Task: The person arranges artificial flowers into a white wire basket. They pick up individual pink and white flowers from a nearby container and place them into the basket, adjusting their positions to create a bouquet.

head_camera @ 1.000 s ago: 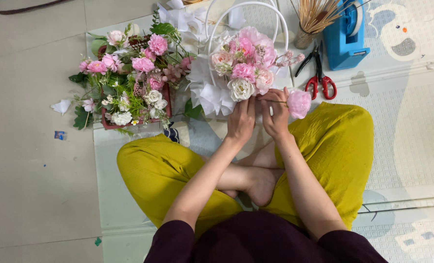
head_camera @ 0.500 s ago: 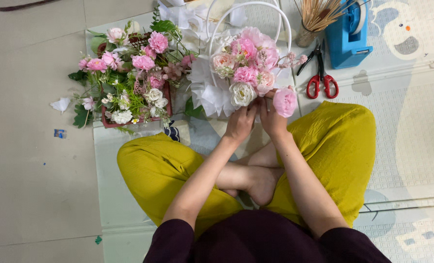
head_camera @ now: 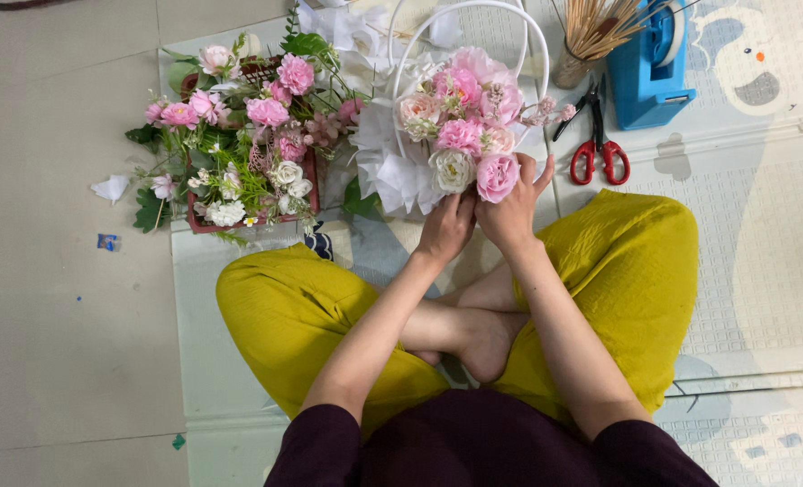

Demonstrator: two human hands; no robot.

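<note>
Now, right hand (head_camera: 512, 212): pinched on a pink rose (head_camera: 496, 176).
Left hand (head_camera: 446, 225): fingers curled against the white basket (head_camera: 401, 171).
Scissors (head_camera: 597, 144): near the mat's top edge.

I have only one view to work from, the camera worn on the person's head. It looks almost straight down over the crossed legs in yellow trousers (head_camera: 618, 271) and the patterned floor mat (head_camera: 762, 271). The far side of the scene sits at the top of the frame, the person's own torso at the bottom edge. It is close: the left hand (head_camera: 446, 227) and right hand (head_camera: 514, 212) sit near the centre, at the flower basket (head_camera: 455, 135). No second view overlaps it.
</note>
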